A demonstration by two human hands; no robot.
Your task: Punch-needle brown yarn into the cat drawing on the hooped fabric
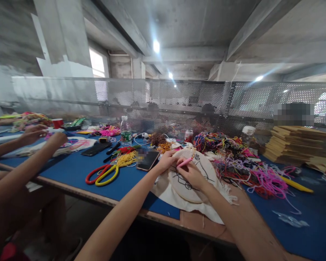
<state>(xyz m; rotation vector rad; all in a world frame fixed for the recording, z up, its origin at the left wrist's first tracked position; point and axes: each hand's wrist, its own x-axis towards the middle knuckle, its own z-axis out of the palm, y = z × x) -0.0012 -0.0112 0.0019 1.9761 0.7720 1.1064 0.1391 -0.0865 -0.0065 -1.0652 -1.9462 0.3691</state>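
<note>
Pink pen-like tool [185, 162]: right hand [192, 176] gripping it over hooped cloth [190, 194], apparently stitching; left hand [167, 160] touching edge, grip unclear; next move probably needing tautness.

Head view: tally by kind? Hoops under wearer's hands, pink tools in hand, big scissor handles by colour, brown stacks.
Hoop: 1
Pink tool: 1
Red handle: 1
Yellow handle: 1
Brown stack: 1
Total: 5
</note>
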